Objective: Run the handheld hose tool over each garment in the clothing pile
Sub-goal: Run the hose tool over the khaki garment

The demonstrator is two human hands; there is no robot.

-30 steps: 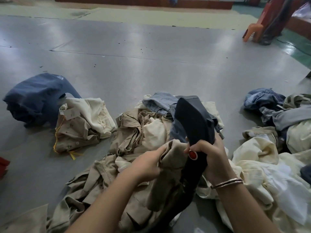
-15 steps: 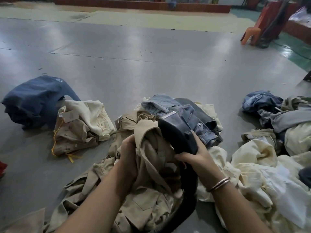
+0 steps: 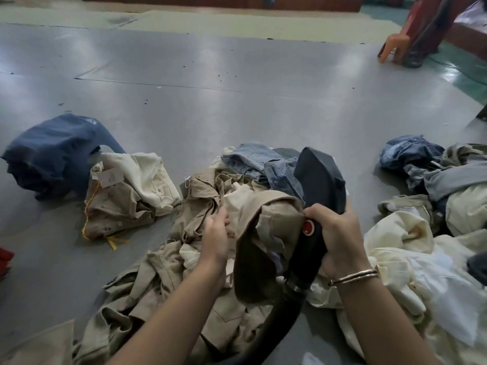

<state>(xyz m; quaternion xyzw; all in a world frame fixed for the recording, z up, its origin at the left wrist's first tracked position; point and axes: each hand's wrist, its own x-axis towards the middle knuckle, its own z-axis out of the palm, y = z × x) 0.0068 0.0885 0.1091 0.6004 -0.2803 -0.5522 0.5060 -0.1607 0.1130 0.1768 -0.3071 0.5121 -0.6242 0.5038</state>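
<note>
The khaki garment [image 3: 266, 233], draped over the black hose tool [image 3: 320, 185], hid part of its handle, and the hose [image 3: 279, 314] ran out of view at the near edge. The right hand [image 3: 340, 233] was wrapped round the handle beside a red button [image 3: 307, 227], head tilted up and away. The left hand [image 3: 217, 233] gripped khaki cloth just left, amid the clothing pile [image 3: 163, 280] on the grey floor [image 3: 237, 106].

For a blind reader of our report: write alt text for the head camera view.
A person's right hand grips a black handheld hose tool with a red button against a tan khaki garment, which the left hand holds. Beige, cream and denim clothes lie in heaps around them on a grey floor.
</note>
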